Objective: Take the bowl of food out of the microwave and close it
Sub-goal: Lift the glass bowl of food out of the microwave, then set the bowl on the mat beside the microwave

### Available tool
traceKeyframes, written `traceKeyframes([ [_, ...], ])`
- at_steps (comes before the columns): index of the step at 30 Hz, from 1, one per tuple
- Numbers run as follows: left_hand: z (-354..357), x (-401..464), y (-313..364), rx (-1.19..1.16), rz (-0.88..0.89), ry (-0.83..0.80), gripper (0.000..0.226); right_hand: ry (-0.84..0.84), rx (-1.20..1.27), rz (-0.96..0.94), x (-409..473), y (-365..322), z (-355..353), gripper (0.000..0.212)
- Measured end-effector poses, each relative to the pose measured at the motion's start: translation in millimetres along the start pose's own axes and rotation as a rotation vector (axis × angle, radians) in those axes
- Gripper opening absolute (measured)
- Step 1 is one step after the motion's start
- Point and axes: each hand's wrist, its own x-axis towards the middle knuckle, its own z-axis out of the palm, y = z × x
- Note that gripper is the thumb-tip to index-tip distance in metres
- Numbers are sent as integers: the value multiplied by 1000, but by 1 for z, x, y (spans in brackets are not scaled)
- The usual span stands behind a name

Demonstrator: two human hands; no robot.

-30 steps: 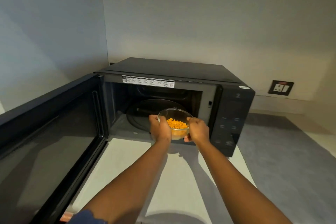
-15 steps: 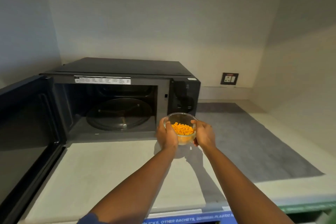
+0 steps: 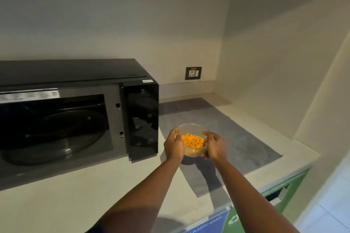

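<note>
A clear glass bowl (image 3: 192, 139) of orange food pieces is held between both hands, just above the counter, right of the microwave's control panel. My left hand (image 3: 173, 145) grips its left side and my right hand (image 3: 216, 146) grips its right side. The black microwave (image 3: 75, 73) stands on the left with its cavity open; the glass turntable (image 3: 62, 136) inside carries nothing. Its door lies outside the frame on the left.
A grey mat (image 3: 236, 138) covers the pale counter (image 3: 94, 191) beneath and to the right of the bowl. A wall socket (image 3: 193, 73) sits on the back wall. A side wall closes the right. Blue and green labelled bins (image 3: 217, 223) stand below the counter's front edge.
Both hands have carried the bowl out of the microwave cavity and to the right, past the control panel, over the grey mat. The view has swung right and the door has left the frame.
</note>
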Motion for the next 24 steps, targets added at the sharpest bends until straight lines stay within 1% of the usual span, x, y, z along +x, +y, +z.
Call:
traceKeyframes([
  [4, 23, 25, -11, 85, -62, -223, 37, 65, -24, 6, 20, 18, -10, 30],
  [8, 45, 48, -22, 138, -133, -391, 41, 150, -65, 53, 38, 35, -18, 28],
  [11, 59, 63, -28, 146, -186, -502, 44, 133, -101, 57, 48, 43, -21, 30],
  [15, 76, 78, -39, 236, -177, -502, 37, 117, -182, 59, 60, 51, -22, 32],
  [24, 96, 102, -55, 304, -166, -539, 38, 118, -256, 66, 76, 62, -19, 32],
])
